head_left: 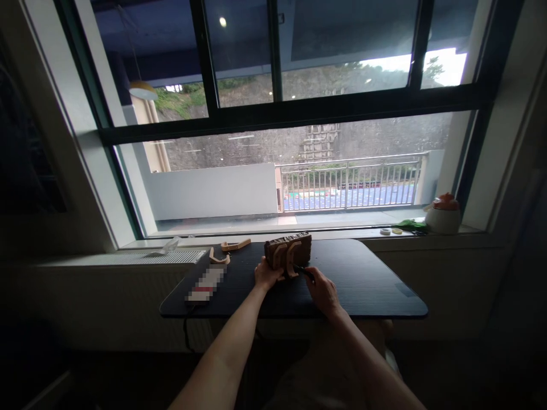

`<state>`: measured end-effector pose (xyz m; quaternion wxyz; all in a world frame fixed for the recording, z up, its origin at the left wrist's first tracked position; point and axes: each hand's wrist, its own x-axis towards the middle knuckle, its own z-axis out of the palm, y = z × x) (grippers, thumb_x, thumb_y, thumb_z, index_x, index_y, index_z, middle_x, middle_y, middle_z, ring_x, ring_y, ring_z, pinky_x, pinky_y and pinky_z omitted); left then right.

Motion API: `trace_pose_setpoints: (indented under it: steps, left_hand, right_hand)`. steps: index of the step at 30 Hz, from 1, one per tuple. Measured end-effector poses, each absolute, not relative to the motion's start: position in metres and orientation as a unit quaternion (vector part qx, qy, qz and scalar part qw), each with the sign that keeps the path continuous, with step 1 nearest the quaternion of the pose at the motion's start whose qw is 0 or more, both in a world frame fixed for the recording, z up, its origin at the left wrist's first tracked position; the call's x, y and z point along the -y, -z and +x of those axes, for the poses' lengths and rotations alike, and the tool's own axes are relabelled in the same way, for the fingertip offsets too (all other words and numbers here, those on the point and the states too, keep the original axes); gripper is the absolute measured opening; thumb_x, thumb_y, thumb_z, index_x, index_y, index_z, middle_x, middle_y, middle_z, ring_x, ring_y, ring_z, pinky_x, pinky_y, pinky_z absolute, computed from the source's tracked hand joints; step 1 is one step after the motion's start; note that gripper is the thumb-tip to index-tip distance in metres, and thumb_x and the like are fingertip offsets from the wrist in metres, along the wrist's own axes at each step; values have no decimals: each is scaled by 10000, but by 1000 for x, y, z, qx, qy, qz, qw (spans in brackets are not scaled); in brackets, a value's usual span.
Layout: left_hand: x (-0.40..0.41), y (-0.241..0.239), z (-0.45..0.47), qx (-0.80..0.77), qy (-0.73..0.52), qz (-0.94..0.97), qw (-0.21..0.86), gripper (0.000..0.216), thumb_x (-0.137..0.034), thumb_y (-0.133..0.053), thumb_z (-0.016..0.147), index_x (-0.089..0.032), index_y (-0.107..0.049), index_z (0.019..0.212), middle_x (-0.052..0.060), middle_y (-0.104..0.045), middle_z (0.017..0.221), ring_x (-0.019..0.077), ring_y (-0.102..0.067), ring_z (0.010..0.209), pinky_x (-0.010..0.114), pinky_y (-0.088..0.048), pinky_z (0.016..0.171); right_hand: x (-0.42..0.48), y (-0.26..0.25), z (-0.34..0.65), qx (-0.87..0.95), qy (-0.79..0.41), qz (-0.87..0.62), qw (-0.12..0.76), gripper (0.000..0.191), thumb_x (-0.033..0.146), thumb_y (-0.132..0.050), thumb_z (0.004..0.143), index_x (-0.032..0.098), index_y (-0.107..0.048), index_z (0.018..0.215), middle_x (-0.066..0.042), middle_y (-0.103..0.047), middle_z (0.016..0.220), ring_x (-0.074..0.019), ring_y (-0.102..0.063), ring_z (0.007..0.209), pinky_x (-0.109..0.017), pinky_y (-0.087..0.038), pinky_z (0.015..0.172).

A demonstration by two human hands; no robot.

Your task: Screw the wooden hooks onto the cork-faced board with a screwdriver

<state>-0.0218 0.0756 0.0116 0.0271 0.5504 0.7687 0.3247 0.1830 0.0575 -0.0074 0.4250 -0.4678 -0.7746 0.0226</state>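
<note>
A dark brown block with a pale, uneven top edge stands on the dark table, and two curved wooden pieces sit against its near face. My left hand is closed around the block's lower left corner, its thumb by the left curved piece. In my right hand is a slim black tool, gripped with its tip at the right curved piece. The tool's exact kind is too dark to make out. Two more curved wooden pieces, one nearer and one farther, lie at the table's back left.
A blurred-out pale object lies on the dark table at the left, with a black cord hanging below. On the windowsill at right are a white pot with an orange top, green leaves and tape rolls.
</note>
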Motion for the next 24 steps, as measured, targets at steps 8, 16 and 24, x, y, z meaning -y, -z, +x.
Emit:
trace_pose_setpoints:
  steps: [8, 16, 24]
  left_hand:
    - [-77, -12, -24, -774, -324, 542, 39, 569, -530, -643, 641, -200, -490, 1078, 81, -665, 1046, 277, -602, 1041, 326, -440, 873]
    - [-78, -12, -24, -773, -330, 540, 45, 600, -537, -654, 631, -193, -482, 1091, 84, -670, 1032, 279, -601, 1045, 324, -439, 869]
    - [-75, -13, -23, -771, -341, 536, 41, 579, -517, -663, 630, -202, -490, 1083, 73, -676, 1009, 270, -609, 1031, 318, -436, 870]
  right_hand:
    - [-61, 11, 186, 769, -27, -471, 432, 242, 325, -462, 843, 282, -612, 1028, -7, -674, 1001, -193, -642, 813, -279, -448, 648]
    - [-64, 14, 184, 794, -56, -421, 435, 315, 194, -487, 772, 244, -589, 1066, -13, -654, 1046, -159, -626, 896, -247, -460, 770]
    - [-66, 16, 186, 778, -73, -449, 433, 285, 314, -437, 845, 196, -549, 1078, -55, -691, 900, -216, -656, 790, -304, -463, 689]
